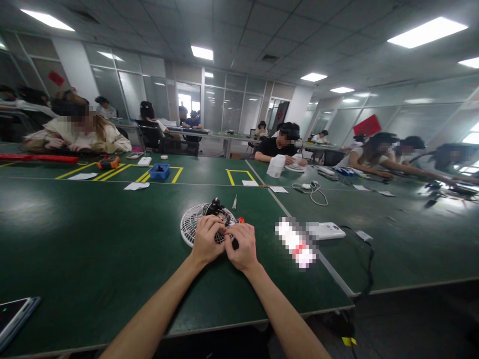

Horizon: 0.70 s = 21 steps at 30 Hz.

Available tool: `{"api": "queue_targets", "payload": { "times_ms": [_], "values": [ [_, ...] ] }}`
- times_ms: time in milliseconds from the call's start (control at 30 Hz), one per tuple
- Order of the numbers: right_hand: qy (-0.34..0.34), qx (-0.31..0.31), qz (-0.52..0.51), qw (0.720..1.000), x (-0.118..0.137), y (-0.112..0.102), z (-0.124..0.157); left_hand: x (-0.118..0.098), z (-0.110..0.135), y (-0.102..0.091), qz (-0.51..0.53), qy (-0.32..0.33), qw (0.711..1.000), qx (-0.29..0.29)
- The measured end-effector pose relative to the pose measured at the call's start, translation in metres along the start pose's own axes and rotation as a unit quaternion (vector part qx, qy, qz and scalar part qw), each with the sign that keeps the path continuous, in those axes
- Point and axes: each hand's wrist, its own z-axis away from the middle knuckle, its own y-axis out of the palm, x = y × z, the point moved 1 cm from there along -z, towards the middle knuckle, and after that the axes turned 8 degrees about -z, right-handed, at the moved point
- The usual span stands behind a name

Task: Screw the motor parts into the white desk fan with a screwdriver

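A round white fan grille (188,223) lies on the green table in front of me, with a black motor part (215,206) and loose wiring on it. Over its near side, my left hand (208,240) is closed, thumb and fingers pinched together. My right hand (242,245) is closed right beside it, and the fingertips of both meet above the grille. Whatever they pinch is too small and too covered to name. A small red piece (241,220) shows just beyond the right hand. Behind the grille lies a small pointed whitish item (234,201).
To the right are a blurred-out bright screen (295,244), a white power bank (327,231) with a black cable, and a coiled grey cable (316,193). A blue bin (159,171) stands at the back left; a phone (15,319) lies near left. Co-workers sit across the table.
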Motion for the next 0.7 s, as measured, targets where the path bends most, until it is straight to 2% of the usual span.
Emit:
{"api": "queue_targets", "payload": {
  "times_ms": [467,700],
  "values": [
    [0.000,0.017,-0.003,1.000,0.0045,-0.0022,-0.0016,0.0043,0.0026,0.0021,0.012,-0.017,0.999,0.029],
    [-0.021,0.033,0.002,0.999,0.0055,-0.0004,-0.0016,0.0064,0.0027,0.0017,-0.003,-0.002,1.000,0.009]
  ]
}}
